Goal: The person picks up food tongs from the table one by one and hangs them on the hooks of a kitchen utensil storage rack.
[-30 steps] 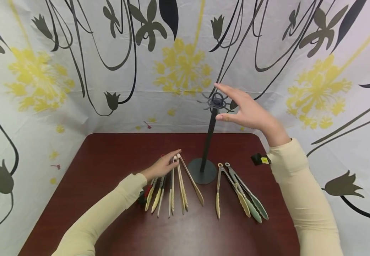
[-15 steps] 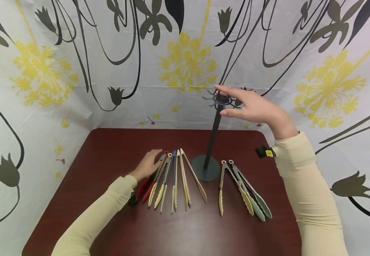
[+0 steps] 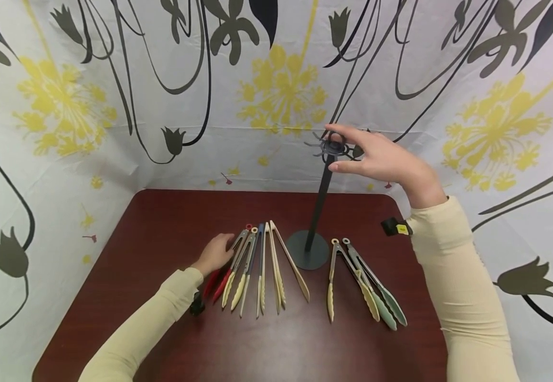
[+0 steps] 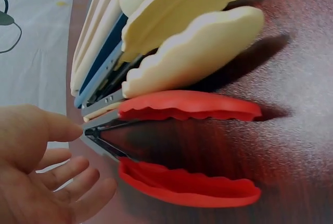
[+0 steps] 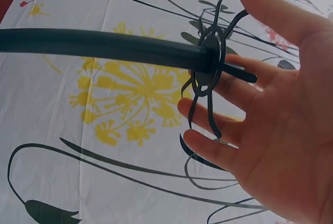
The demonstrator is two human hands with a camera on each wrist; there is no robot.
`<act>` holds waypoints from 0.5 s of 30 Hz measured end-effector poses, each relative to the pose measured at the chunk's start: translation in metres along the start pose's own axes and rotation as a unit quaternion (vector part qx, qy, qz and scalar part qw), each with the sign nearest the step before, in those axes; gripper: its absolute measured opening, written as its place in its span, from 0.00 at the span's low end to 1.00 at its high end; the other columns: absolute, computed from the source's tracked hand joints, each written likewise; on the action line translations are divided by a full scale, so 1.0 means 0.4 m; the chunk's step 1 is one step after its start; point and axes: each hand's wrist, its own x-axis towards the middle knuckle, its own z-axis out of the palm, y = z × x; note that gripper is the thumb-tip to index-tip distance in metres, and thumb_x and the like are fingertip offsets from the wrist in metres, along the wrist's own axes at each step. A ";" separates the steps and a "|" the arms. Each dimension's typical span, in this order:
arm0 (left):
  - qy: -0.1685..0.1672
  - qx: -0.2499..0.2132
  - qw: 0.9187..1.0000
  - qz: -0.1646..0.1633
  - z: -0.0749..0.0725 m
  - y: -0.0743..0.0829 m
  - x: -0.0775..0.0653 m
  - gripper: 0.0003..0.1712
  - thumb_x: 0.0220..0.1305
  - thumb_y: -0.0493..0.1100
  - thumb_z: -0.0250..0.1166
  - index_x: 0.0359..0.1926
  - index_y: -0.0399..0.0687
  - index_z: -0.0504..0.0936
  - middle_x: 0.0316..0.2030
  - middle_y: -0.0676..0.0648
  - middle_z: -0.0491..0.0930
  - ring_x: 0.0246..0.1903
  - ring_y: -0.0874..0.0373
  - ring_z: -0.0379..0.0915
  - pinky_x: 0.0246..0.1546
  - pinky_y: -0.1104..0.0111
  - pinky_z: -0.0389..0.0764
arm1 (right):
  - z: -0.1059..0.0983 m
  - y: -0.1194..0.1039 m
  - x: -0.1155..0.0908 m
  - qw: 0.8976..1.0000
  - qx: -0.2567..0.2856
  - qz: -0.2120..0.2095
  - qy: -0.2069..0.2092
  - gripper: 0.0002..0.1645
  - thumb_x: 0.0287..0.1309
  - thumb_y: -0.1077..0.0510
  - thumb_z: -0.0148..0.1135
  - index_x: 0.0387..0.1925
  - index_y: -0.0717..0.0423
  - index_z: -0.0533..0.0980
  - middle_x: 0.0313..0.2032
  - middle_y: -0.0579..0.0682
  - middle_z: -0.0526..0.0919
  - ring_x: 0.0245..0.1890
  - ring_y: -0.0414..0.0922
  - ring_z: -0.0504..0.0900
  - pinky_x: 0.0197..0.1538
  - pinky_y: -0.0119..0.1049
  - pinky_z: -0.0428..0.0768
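Observation:
My left hand (image 3: 215,254) is beside the tongs with red tips (image 4: 190,105), at the left end of a row. In the left wrist view its thumb tip is at or just by their metal arms; the fingers are loosely bent and grip nothing visible. Those tongs lie spread apart. My right hand (image 3: 377,156) is around the hooked top (image 5: 208,60) of a dark upright stand (image 3: 321,199), thumb and fingers spread. One hook lies close to the thumb tip; whether they touch I cannot tell.
Right of the red pair lie cream-tipped tongs (image 3: 239,292) and slim pale tongs (image 3: 274,270). Beyond the stand's round base (image 3: 307,260) are another cream-tipped pair (image 3: 330,297) and green-tipped tongs (image 3: 387,307). A patterned cloth (image 3: 238,106) hangs behind the dark red table (image 3: 276,350).
My left hand has moved left from above the pale tongs to the red ones, uncovering the tongs between. The right hand stays around the stand's top. The view has shifted slightly.

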 end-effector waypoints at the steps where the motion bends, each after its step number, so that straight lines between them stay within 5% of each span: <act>1: -0.003 0.001 1.000 -0.004 0.002 -0.001 -0.002 0.28 0.64 0.36 0.63 0.64 0.30 0.72 0.59 0.31 0.76 0.59 0.38 0.73 0.60 0.47 0.74 | 0.002 -0.002 0.002 1.000 0.000 0.000 0.002 0.49 0.60 0.30 0.59 0.75 0.19 0.44 0.74 0.51 0.62 0.74 0.58 0.60 0.68 0.62 0.62; 15: -0.009 -0.009 1.000 -0.027 0.015 -0.018 -0.012 0.27 0.60 0.32 0.63 0.62 0.29 0.74 0.52 0.33 0.82 0.52 0.40 0.79 0.52 0.49 0.80 | 0.022 -0.038 0.032 0.999 -0.020 0.016 0.034 0.53 0.59 0.29 0.60 0.78 0.34 0.49 0.71 0.53 0.68 0.74 0.59 0.59 0.73 0.63 0.52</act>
